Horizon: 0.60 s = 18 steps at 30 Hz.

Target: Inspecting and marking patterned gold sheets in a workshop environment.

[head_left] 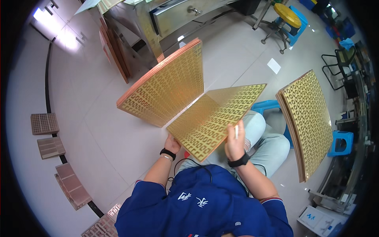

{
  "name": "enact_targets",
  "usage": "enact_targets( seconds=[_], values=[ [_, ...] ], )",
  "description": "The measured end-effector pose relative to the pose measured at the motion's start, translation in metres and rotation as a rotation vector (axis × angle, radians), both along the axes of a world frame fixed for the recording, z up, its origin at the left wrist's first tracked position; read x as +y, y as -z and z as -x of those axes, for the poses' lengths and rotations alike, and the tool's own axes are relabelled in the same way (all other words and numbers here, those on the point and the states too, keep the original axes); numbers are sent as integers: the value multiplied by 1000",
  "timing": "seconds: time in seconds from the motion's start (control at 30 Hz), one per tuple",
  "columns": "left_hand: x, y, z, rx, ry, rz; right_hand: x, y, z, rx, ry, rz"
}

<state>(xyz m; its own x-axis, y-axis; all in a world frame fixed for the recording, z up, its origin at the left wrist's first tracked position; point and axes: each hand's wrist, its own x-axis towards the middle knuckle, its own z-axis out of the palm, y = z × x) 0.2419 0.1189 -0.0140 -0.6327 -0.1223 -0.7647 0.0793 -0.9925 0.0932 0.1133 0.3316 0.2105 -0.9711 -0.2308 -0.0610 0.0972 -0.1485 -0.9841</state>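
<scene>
Between my two hands is a circuit board panel (225,120), a thin sheet with a repeating gold-and-green pattern, held tilted above my lap. My left hand (172,143) is closed at its near left corner, with the fingers partly hidden beneath. On the near right edge, my right hand (234,145) grips the panel, and a small white thing I cannot make out shows at its fingers. A thick stack of similar panels (169,81), copper-coloured along the edges, leans upright just beyond the held one. To my right stands another tilted panel stack (310,118).
Blue plastic stools (340,143) stand on the right. A metal workbench with a drawer (185,14) is ahead, with brown boards (114,51) leaning by it. Several small board stacks (73,185) line the left wall. A yellow-seated stool (287,15) is far right.
</scene>
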Motion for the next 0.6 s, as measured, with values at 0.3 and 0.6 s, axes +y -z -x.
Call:
enact_targets(
  seconds=[0.3,0.6],
  values=[
    [-67,108,-54,117,142,344,-37,-2,-32,-215,-382,135],
    [-101,59,7,-72,-345,-205,33,-59,17,-55,-338,76]
  ],
)
